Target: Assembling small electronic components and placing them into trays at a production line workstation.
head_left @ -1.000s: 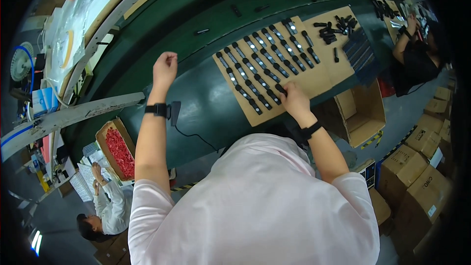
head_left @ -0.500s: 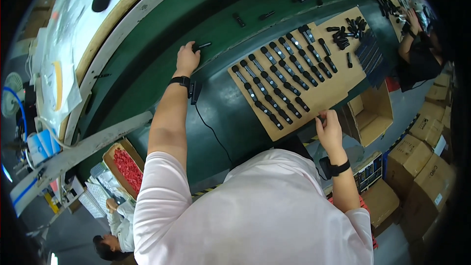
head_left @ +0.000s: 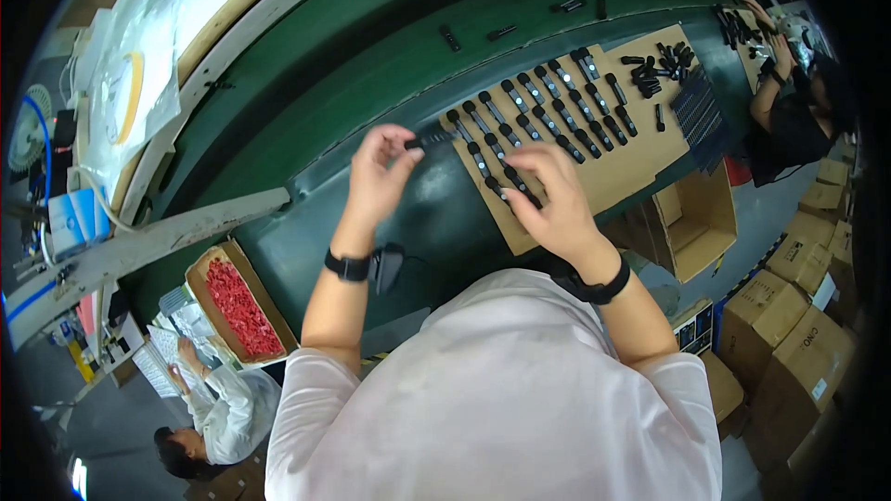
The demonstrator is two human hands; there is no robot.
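My left hand pinches a small black microphone-like piece between thumb and fingers, just off the left edge of a brown cardboard sheet. Slanting rows of similar black pieces with round heads and grey bodies, such as this microphone-like piece, lie on the sheet. Over the near-left rows hovers my right hand, its thumb and fingers apart and nothing visibly held. It hides several pieces beneath it. Whether it touches one of them I cannot tell.
Several loose black pieces lie along the green belt. A pile of black parts and a dark ribbed sheet sit right. An open carton stands near-right, a box of red parts left. Two people work nearby.
My left hand has come back from the belt toward the cardboard sheet with the piece in it. My right hand has moved left from the sheet's near edge to above the rows.
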